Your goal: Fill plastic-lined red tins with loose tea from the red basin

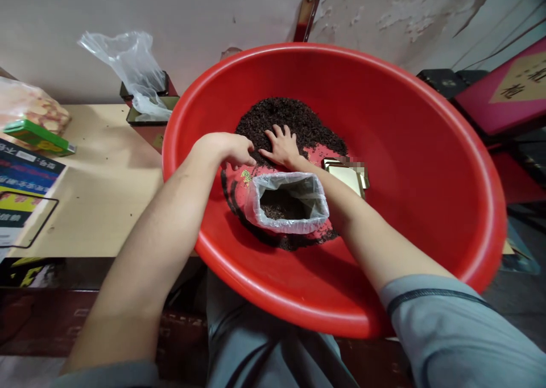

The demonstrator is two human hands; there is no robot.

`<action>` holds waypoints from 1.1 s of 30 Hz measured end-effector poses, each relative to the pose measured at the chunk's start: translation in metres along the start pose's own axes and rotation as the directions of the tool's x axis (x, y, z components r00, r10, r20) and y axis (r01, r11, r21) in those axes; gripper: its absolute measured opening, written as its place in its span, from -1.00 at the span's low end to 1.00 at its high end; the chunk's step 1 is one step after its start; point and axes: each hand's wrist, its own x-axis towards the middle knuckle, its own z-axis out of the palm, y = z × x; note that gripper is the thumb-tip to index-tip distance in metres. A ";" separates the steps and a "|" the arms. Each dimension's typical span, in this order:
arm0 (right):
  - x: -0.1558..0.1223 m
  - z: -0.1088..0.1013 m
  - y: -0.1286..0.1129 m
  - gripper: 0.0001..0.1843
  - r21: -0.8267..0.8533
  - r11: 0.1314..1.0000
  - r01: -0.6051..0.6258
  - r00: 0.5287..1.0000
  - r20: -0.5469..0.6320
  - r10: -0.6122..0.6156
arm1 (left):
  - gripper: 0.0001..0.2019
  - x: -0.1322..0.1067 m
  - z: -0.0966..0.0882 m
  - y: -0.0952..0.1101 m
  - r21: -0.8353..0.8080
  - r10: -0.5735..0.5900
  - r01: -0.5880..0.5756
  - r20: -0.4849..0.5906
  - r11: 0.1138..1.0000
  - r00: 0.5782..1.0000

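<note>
A heap of dark, dry loose bits that look like tea leaves (285, 112) lies in a large red plastic basin (405, 132). My right hand (282, 146) rests flat on the near side of the heap, fingers spread. At the heap's left edge is my left hand (228, 149), its fingers curled in; what they hold, if anything, is hidden. Below both hands stands a container lined with a clear plastic bag (294, 224), with dark leaves inside. Flat gold-coloured pieces (345, 177) lie right of the heap, partly behind my right forearm.
Left of the basin, an open tin (149, 127) with a clear bag (136, 75) stands on a pale wooden surface (102, 189). A green box (38, 136), a filled bag (29, 106) and printed packaging (25, 189) lie further left. A pink box (507, 92) is at right.
</note>
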 end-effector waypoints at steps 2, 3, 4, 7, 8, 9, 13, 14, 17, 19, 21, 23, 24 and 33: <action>0.001 0.004 -0.001 -0.18 0.014 1.000 -0.013 0.999 -0.032 0.013 | -0.26 -0.002 0.000 -0.001 -0.015 -0.002 0.002 0.005 1.000 1.000; 0.000 0.006 -0.001 -0.21 0.021 1.000 -0.014 0.999 -0.045 0.015 | -0.26 -0.003 0.000 -0.001 -0.017 -0.002 0.002 0.005 1.000 1.000; 0.000 0.007 -0.001 -0.23 0.028 0.999 -0.016 0.998 -0.053 0.017 | -0.27 -0.004 0.000 -0.002 -0.016 -0.001 0.001 0.007 1.000 1.000; -0.001 0.008 -0.001 -0.26 0.051 0.998 -0.022 0.998 -0.064 0.026 | -0.29 -0.004 0.001 -0.003 -0.018 0.005 -0.005 0.013 1.000 1.000; -0.001 0.008 -0.002 -0.26 0.055 0.998 -0.022 0.997 -0.067 0.026 | -0.29 -0.003 0.001 -0.003 -0.021 0.006 -0.006 0.015 1.000 1.000; -0.001 0.008 -0.002 -0.26 0.058 0.998 -0.021 0.997 -0.070 0.025 | -0.29 -0.003 0.001 -0.003 -0.025 0.005 -0.005 0.015 1.000 1.000; 0.002 0.005 -0.001 -0.31 0.057 0.998 -0.009 0.997 -0.073 0.013 | -0.26 -0.001 0.002 -0.004 -0.039 -0.018 0.019 0.025 0.999 1.000; 0.003 0.004 -0.001 -0.32 0.051 0.999 -0.004 0.997 -0.072 0.007 | -0.25 -0.001 0.002 -0.004 -0.046 -0.027 0.028 0.034 0.999 0.999; 0.006 -0.004 0.001 -0.36 0.025 0.999 0.035 0.997 -0.071 -0.033 | -0.26 -0.002 0.001 -0.004 -0.055 -0.041 0.044 0.047 0.998 0.998; 0.008 -0.012 0.003 -0.39 0.007 0.998 0.064 0.996 -0.070 -0.064 | -0.27 -0.003 0.000 -0.003 -0.037 -0.044 0.046 0.048 0.998 0.998; 0.010 -0.020 0.005 -0.40 -0.010 0.996 0.086 0.995 -0.058 -0.087 | -0.29 -0.003 0.000 -0.002 -0.025 -0.044 0.045 0.044 0.999 0.998; 0.012 -0.028 0.007 -0.42 -0.017 0.995 0.096 0.994 -0.043 -0.097 | -0.31 -0.003 0.000 -0.002 -0.034 -0.038 0.039 0.044 0.999 0.998; 0.013 -0.032 0.008 -0.42 -0.014 0.995 0.098 0.994 -0.039 -0.098 | -0.32 -0.003 0.000 -0.002 -0.042 -0.036 0.038 0.050 0.998 0.998; 0.019 -0.088 0.011 -0.49 0.236 0.971 -0.043 0.989 -0.128 0.075 | -0.37 0.001 0.004 -0.011 -0.080 0.000 0.006 0.065 0.997 0.998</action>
